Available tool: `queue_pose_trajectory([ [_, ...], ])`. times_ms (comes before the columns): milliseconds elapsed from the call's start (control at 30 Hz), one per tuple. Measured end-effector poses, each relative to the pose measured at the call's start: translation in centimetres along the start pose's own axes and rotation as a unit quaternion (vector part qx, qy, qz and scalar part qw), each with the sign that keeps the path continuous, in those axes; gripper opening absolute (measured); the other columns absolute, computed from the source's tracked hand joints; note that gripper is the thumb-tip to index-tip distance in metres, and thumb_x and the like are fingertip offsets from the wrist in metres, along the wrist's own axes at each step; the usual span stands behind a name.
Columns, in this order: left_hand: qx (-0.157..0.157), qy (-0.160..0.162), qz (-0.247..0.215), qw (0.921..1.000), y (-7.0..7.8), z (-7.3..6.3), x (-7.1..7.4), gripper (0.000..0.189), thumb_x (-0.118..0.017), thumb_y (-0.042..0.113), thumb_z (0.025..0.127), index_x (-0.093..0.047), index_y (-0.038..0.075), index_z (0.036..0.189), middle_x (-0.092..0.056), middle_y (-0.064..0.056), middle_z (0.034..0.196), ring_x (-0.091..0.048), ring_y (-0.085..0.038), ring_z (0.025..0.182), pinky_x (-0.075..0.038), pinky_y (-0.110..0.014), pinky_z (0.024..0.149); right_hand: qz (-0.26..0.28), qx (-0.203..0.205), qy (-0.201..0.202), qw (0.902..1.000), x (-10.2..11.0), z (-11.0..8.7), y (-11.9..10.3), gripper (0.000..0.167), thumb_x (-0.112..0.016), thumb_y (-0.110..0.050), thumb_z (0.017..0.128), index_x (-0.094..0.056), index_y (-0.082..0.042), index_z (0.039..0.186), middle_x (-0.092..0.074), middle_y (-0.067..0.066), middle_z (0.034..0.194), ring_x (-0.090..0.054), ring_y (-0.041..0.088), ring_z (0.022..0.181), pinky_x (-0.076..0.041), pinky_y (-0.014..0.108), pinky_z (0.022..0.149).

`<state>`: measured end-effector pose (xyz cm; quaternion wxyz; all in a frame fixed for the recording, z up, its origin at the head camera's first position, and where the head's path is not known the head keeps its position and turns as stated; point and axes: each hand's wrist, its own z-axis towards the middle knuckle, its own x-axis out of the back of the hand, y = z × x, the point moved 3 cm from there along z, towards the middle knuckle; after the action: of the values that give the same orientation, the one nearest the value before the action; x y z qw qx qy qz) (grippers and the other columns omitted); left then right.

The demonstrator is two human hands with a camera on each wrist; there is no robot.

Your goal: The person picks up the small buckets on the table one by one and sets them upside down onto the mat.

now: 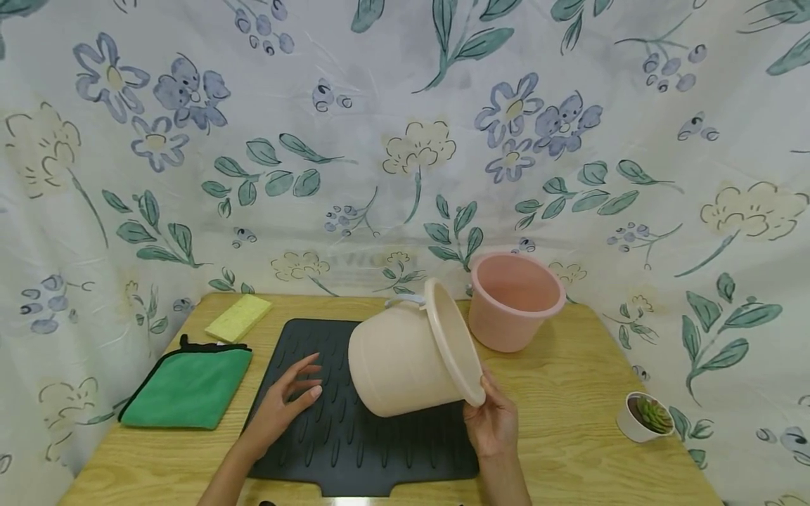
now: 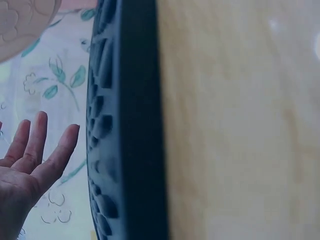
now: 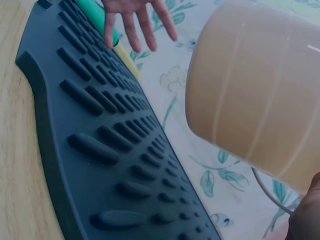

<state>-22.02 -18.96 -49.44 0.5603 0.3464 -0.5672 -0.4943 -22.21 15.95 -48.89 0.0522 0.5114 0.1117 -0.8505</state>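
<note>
A cream bucket (image 1: 405,358) hangs tilted on its side above a dark ridged drying mat (image 1: 342,453), its mouth facing right. My right hand (image 1: 493,422) grips the bucket's rim at the lower right. Part of a thin handle shows below the bucket (image 3: 250,95) in the right wrist view. My left hand (image 1: 285,402) hovers over the mat's left side, fingers spread and loosely bent, apart from the bucket. In the left wrist view that hand (image 2: 30,170) holds nothing, and a patterned bucket base (image 2: 22,25) shows at the upper corner.
Behind and to the right stands a pink bucket (image 1: 506,327). At the left lie a folded green cloth (image 1: 190,388) with black edging and a yellow sponge (image 1: 239,318). A small potted succulent (image 1: 644,418) stands near the table's right edge. A floral curtain (image 1: 380,140) hangs behind.
</note>
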Motion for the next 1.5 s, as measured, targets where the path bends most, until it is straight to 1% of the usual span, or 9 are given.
queue_pose_trajectory([
  [267,-0.020,0.006,-0.015,0.9997,0.9,0.4,-0.4,0.058,-0.052,0.017,0.102,-0.031,0.020,0.156,-0.040,-0.023,0.146,-0.050,-0.046,0.127,-0.053,-0.029,0.089,0.004,-0.001,0.007,1.0000,0.0,-0.1,0.7,0.055,-0.007,-0.003,0.105,-0.047,0.007,0.141,-0.064,0.020,0.121,-0.069,0.025,0.106,-0.058,0.027,0.079],
  [433,-0.033,0.015,-0.018,0.9992,1.2,0.6,-0.6,0.057,-0.051,0.015,0.102,-0.031,0.021,0.156,-0.039,-0.022,0.148,-0.049,-0.045,0.128,-0.052,-0.026,0.089,0.007,0.005,0.013,0.9999,0.0,0.0,1.0,0.055,-0.006,-0.004,0.105,-0.045,0.006,0.143,-0.063,0.019,0.121,-0.069,0.024,0.104,-0.058,0.027,0.078],
  [567,-0.042,0.024,-0.027,0.9984,1.6,0.7,-0.7,0.056,-0.050,0.014,0.103,-0.031,0.019,0.156,-0.036,-0.019,0.150,-0.051,-0.038,0.129,-0.053,-0.028,0.089,0.008,0.006,0.009,0.9999,-0.1,0.1,1.2,0.056,-0.006,-0.004,0.105,-0.045,0.006,0.143,-0.064,0.020,0.122,-0.070,0.024,0.104,-0.058,0.026,0.077],
  [700,-0.054,0.031,-0.041,0.9972,1.9,0.9,-0.9,0.056,-0.047,0.012,0.103,-0.029,0.014,0.156,-0.033,-0.016,0.152,-0.053,-0.019,0.128,-0.054,-0.033,0.090,0.012,0.011,0.017,0.9997,-0.2,0.1,1.5,0.054,-0.009,-0.004,0.106,-0.050,0.006,0.139,-0.065,0.020,0.120,-0.070,0.024,0.103,-0.059,0.026,0.076],
  [800,-0.062,0.034,-0.052,0.9961,2.1,1.1,-1.1,0.055,-0.046,0.011,0.104,-0.028,0.012,0.156,-0.032,-0.013,0.152,-0.053,-0.010,0.127,-0.054,-0.037,0.091,0.016,0.017,0.031,0.9993,-0.2,0.2,1.7,0.051,-0.013,-0.003,0.106,-0.054,0.007,0.135,-0.065,0.020,0.119,-0.069,0.025,0.105,-0.058,0.027,0.078],
  [1000,-0.070,0.041,-0.068,0.9944,2.5,1.4,-1.6,0.055,-0.046,0.011,0.104,-0.029,0.011,0.156,-0.033,-0.008,0.151,-0.053,-0.015,0.129,-0.054,-0.041,0.093,0.029,0.011,0.036,0.9989,-0.2,0.2,2.4,0.049,-0.015,-0.006,0.107,-0.057,0.005,0.130,-0.067,0.016,0.114,-0.070,0.021,0.103,-0.058,0.025,0.077],
  [1233,-0.079,0.036,-0.093,0.9918,3.1,1.7,-1.8,0.054,-0.042,0.012,0.105,-0.027,0.012,0.157,-0.031,-0.011,0.152,-0.051,0.005,0.123,-0.053,-0.041,0.094,0.047,-0.005,0.006,0.9989,-0.1,0.3,3.4,0.051,-0.012,-0.010,0.108,-0.054,0.004,0.134,-0.065,0.018,0.118,-0.069,0.021,0.103,-0.058,0.023,0.075],
  [1300,-0.083,0.039,-0.096,0.9912,3.3,1.7,-1.8,0.054,-0.040,0.013,0.105,-0.027,0.012,0.157,-0.032,-0.011,0.152,-0.051,0.005,0.123,-0.053,-0.043,0.094,0.051,-0.005,0.004,0.9987,-0.1,0.3,3.6,0.052,-0.011,-0.010,0.108,-0.054,0.004,0.134,-0.064,0.018,0.118,-0.069,0.021,0.101,-0.057,0.022,0.075],
  [1500,-0.096,0.051,-0.102,0.9888,3.8,1.9,-1.7,0.053,-0.038,0.013,0.105,-0.027,0.010,0.157,-0.035,-0.011,0.150,-0.052,-0.003,0.127,-0.051,-0.052,0.094,0.085,0.000,0.014,0.9963,0.0,0.2,4.0,0.039,-0.027,-0.005,0.107,-0.062,0.008,0.119,-0.066,0.020,0.111,-0.070,0.024,0.094,-0.057,0.023,0.075],
])
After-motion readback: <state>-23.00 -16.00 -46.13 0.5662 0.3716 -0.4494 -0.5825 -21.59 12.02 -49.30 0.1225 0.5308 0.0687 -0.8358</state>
